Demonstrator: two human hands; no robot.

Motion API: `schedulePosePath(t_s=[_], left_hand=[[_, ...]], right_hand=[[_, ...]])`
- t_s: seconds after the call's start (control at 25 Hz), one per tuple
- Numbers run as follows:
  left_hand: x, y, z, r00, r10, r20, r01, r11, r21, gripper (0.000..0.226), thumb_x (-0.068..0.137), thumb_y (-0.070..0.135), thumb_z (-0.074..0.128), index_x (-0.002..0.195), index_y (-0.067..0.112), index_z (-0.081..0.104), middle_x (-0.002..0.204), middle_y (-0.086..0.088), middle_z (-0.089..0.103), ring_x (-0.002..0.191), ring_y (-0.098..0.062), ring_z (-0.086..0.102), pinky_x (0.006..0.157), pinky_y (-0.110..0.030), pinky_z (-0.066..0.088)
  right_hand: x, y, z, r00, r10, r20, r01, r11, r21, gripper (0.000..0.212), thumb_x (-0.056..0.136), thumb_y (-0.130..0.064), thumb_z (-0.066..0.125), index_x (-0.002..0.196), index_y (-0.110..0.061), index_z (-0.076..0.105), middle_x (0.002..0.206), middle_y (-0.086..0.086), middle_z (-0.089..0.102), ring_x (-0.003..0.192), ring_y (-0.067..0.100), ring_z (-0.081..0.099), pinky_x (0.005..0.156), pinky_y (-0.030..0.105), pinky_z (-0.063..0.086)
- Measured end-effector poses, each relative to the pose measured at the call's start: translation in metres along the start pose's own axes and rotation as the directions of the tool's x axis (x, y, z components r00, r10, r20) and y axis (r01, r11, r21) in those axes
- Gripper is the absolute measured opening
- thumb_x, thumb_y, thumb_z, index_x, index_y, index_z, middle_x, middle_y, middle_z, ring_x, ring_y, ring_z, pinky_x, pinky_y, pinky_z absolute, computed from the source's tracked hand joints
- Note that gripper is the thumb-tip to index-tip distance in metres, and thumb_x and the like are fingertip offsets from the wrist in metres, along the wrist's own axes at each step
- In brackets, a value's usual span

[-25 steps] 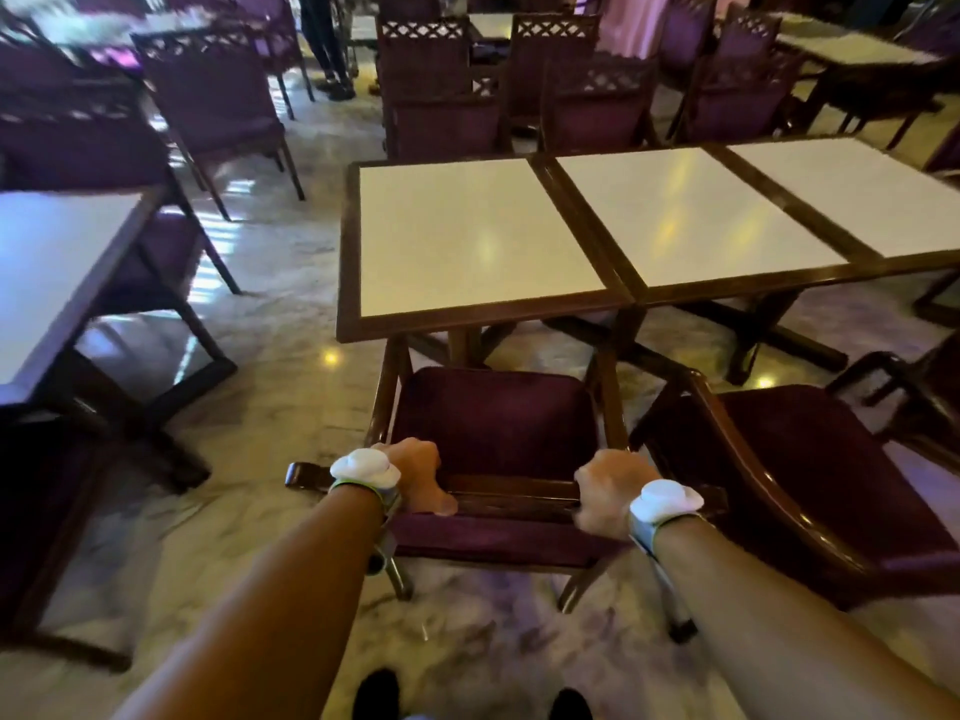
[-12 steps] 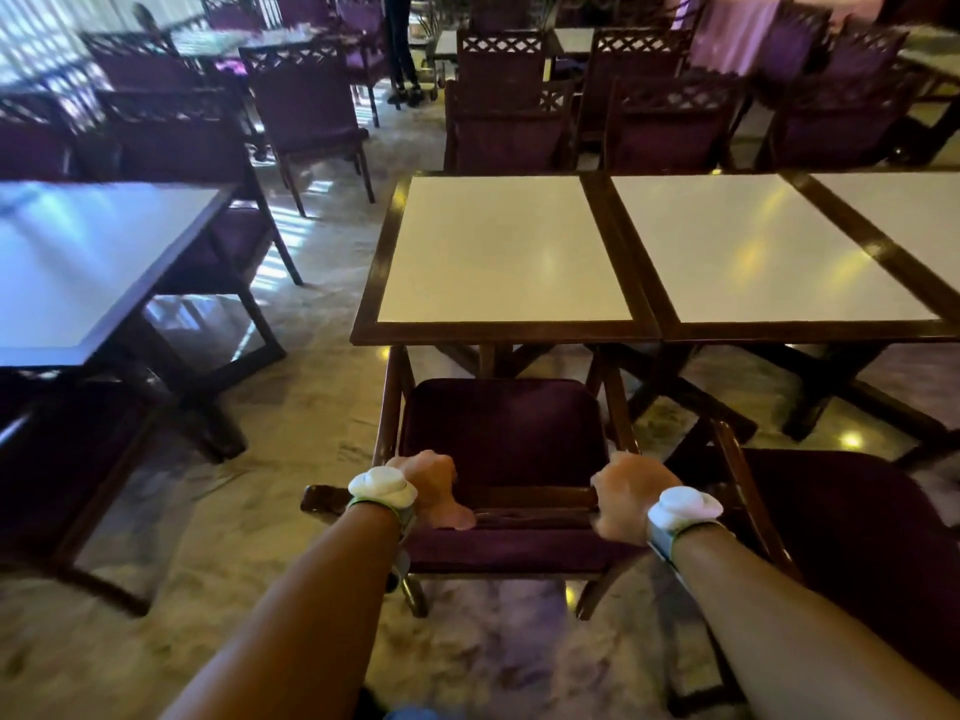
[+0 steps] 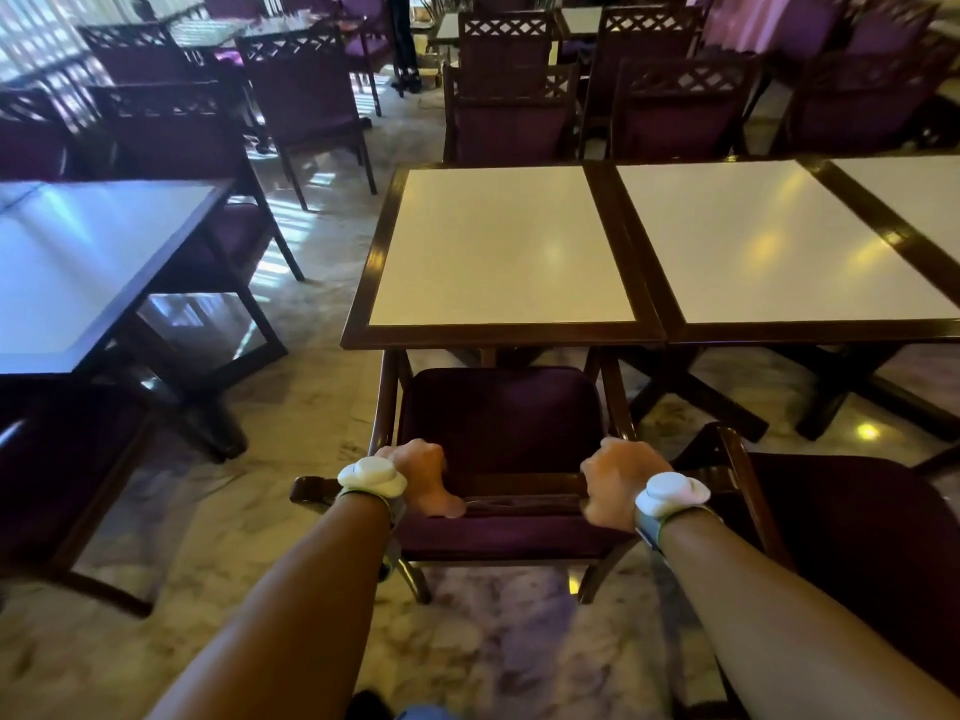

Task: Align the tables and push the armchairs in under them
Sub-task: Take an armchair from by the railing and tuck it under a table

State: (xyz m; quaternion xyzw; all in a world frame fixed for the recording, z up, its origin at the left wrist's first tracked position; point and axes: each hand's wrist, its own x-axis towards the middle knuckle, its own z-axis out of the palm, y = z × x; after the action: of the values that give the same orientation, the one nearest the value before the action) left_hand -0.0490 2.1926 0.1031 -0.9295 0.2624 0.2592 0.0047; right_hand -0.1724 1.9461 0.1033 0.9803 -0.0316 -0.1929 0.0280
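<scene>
**Armchair going in under the near table**

Since a second ago the armchair (image 3: 498,423) has swung from a slant to square with the table (image 3: 498,246), and its arm fronts now sit just under the near edge. The view has closed in on the table with it.

Grip: left hand (image 3: 421,472) and right hand (image 3: 621,478) are both curled over the top rail of the chair back, one near each end, clamped on the wood. White pucks are strapped at both wrists.

Position: the seat is mostly out in the open, between the table edge and the person. The chair looks roughly centred on the table's width. This table butts against a second table (image 3: 779,236) to the right, near edges close to level. Another armchair (image 3: 857,537) stands just beside the right forearm, not yet pushed in.

Doing it well, as a judgement:
- Push level with both hands so the chair stays square; uneven force would slew it.
- Watch the arms against the underside of the top. Whether they clear cannot be told from here.
- The table's cross foot (image 3: 691,387) lies ahead; the front legs may meet it, so ease off at contact.
- The marble floor looks slick; expect an easy slide, so go gently.
</scene>
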Motion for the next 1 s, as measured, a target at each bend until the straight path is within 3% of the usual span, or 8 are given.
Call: schedulePosePath(t_s=[0.4, 0.76, 0.88, 1.0], left_hand=[[0.01, -0.005, -0.001, 0.999, 0.034, -0.032, -0.034, 0.999, 0.0, 0.045, 0.053, 0.065, 0.067, 0.074, 0.025, 0.072, 0.074, 0.009, 0.067, 0.07, -0.019, 0.069, 0.068, -0.031, 0.059], [0.015, -0.01, 0.004, 0.999, 0.012, 0.035, -0.011, 0.999, -0.034, 0.048, 0.056, 0.066, 0.068, 0.085, 0.029, 0.072, 0.081, 0.008, 0.067, 0.075, -0.015, 0.067, 0.059, -0.028, 0.046], [0.019, -0.01, -0.001, 0.988, 0.014, 0.152, 0.005, 0.992, -0.123, 0.039, 0.058, 0.058, 0.072, 0.08, 0.026, 0.072, 0.074, 0.008, 0.071, 0.074, -0.015, 0.07, 0.063, -0.029, 0.053], [0.024, -0.009, -0.006, 0.963, 0.05, 0.263, 0.009, 0.976, -0.218, 0.031, 0.055, 0.049, 0.075, 0.064, 0.019, 0.07, 0.06, 0.004, 0.07, 0.061, -0.016, 0.067, 0.064, -0.029, 0.053]], right_hand=[[0.004, 0.002, -0.002, 0.999, -0.006, -0.035, 0.006, 1.0, -0.002, 0.03, 0.071, -0.035, 0.053, 0.087, -0.018, 0.072, 0.09, 0.004, 0.069, 0.086, 0.025, 0.067, 0.073, 0.039, 0.058], [0.0, -0.003, -0.004, 0.994, 0.106, -0.029, -0.102, 0.989, 0.108, 0.025, 0.073, -0.028, 0.058, 0.092, -0.017, 0.072, 0.096, 0.007, 0.068, 0.085, 0.028, 0.064, 0.067, 0.032, 0.049], [0.0, -0.005, -0.002, 0.988, 0.157, 0.006, -0.156, 0.975, 0.157, 0.022, 0.073, -0.026, 0.057, 0.089, -0.018, 0.069, 0.097, 0.009, 0.065, 0.085, 0.028, 0.058, 0.07, 0.032, 0.05], [0.003, -0.004, 0.002, 0.978, 0.206, 0.029, -0.208, 0.96, 0.186, 0.023, 0.069, -0.028, 0.053, 0.086, -0.02, 0.067, 0.1, 0.009, 0.068, 0.099, 0.03, 0.062, 0.076, 0.034, 0.053]])
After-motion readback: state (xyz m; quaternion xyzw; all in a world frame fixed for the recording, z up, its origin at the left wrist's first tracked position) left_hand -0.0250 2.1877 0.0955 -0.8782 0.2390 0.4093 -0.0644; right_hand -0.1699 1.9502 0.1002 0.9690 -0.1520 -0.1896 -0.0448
